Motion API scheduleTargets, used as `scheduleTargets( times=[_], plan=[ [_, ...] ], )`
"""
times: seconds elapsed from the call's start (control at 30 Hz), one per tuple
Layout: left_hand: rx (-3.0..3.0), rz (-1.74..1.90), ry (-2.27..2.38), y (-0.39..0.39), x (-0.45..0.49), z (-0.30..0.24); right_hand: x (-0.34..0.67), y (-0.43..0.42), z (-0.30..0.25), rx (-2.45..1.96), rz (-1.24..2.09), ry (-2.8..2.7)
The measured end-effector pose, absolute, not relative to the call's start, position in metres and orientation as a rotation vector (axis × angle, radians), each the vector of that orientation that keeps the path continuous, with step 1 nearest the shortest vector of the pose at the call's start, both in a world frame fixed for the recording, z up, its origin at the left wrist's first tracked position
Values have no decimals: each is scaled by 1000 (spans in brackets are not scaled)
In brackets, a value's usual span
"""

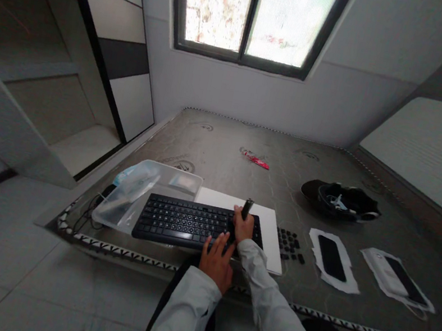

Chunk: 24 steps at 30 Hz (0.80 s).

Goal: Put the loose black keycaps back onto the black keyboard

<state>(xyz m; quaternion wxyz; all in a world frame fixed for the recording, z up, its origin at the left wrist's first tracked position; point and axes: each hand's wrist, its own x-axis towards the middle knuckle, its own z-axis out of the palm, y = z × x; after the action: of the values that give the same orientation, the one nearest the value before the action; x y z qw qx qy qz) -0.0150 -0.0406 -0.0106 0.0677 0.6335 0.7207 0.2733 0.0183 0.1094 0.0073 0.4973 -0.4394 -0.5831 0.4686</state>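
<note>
A black keyboard lies across a white board and the edge of a clear plastic bin. My right hand is closed in a fist around a black handled tool over the keyboard's right part. Its thick end points up; the lower end is hidden, so I cannot tell its kind. My left hand rests with fingers stretched out on the keyboard's front edge, just left of the right hand. Several loose black keycaps lie in a cluster right of the board.
The clear bin with bags sits at the left, dark cables beside it. To the right are a black cap and two phones on white wrappings. A red packet lies farther back on the mattress.
</note>
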Motion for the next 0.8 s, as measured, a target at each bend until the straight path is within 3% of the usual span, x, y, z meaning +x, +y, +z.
scheduleTargets(
  times=[0.17, 0.37, 0.8],
  plan=[
    [1931, 798, 2174, -40, -15, -12, 30, 121, 20, -748, 1518, -811],
    [1935, 797, 2187, -39, -14, -11, 40, 122, 27, -744, 1729, -707],
    [1936, 784, 2178, -40, -15, -7, 29, 113, 11, -955, 1489, -1038]
  ],
)
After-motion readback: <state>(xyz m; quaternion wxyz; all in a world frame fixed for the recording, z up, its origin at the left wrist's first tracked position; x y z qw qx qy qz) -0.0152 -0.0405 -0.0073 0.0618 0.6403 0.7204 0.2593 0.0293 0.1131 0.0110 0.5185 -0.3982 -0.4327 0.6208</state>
